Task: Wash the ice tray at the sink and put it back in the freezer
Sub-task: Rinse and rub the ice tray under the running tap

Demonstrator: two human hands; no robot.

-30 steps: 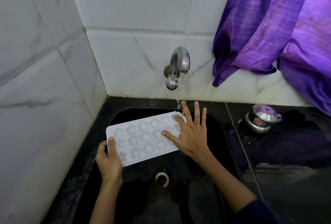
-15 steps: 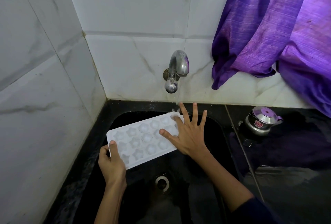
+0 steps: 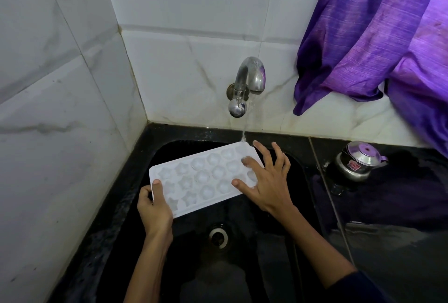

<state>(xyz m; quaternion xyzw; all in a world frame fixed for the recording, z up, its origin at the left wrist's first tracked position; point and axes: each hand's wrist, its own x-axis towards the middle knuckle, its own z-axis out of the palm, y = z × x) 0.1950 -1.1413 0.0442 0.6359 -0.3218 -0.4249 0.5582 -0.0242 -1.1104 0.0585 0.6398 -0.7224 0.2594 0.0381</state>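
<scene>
A white ice tray (image 3: 201, 176) with star and round moulds is held tilted over the black sink (image 3: 174, 142). My left hand (image 3: 155, 208) grips its near left corner, thumb on top. My right hand (image 3: 266, 181) lies spread on the tray's right end, fingers apart and pressing on the moulds. A thin stream of water falls from the steel tap (image 3: 247, 84) onto the tray's far right corner.
The sink drain (image 3: 218, 236) lies below the tray. A small steel kettle with a lid (image 3: 358, 161) stands on the dark counter at right. Purple cloth (image 3: 378, 31) hangs over the upper right. Marble tile walls (image 3: 60, 108) close in the left and back.
The tray and both hands have stayed nearly in place under the water. My right fingers have shifted slightly across the right end of the tray.
</scene>
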